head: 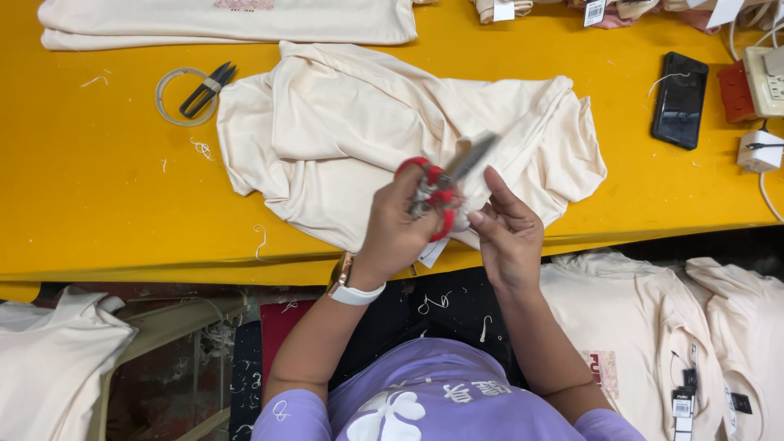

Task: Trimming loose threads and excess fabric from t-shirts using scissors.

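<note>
**Cream garment and red-handled tool at edge of yellow table**

Left hand (398, 224): raised above near table edge, fingers curled tight through loops of red-handled scissors (441, 184); blades angled up and to the right, blurred, so opening of blades impossible to judge. White watch (349, 287) strapped at left wrist.

Right hand (508, 230): just beside left hand, fingers extended and lightly bent, tips pinching a small fold of pale fabric close against scissor handles. Grip partly hidden behind the tool; fingers mostly open.

Cream garment (343, 131): crumpled in middle of yellow table (98, 188), spreading from near table centre to front edge, one portion drawn up between both hands. Small white tag (430, 253) hanging below hands.

Elsewhere on table:
- Black thread snips (207, 88) lying across clear tape ring (175, 96), left of garment, apart from it.
- Folded cream garments (229, 20) along far edge, upper left.
- Black phone (679, 100), face up, right of garment, well apart.
- White power strip (766, 80) and white charger (759, 152) at far right edge.
- Loose thread scraps (202, 149) scattered over surface.

Below table: stacked cream shirts (621, 327) with hang tags at right; another cream pile (49, 359) at lower left. Purple top (441, 392) worn by person, bottom centre.
</note>
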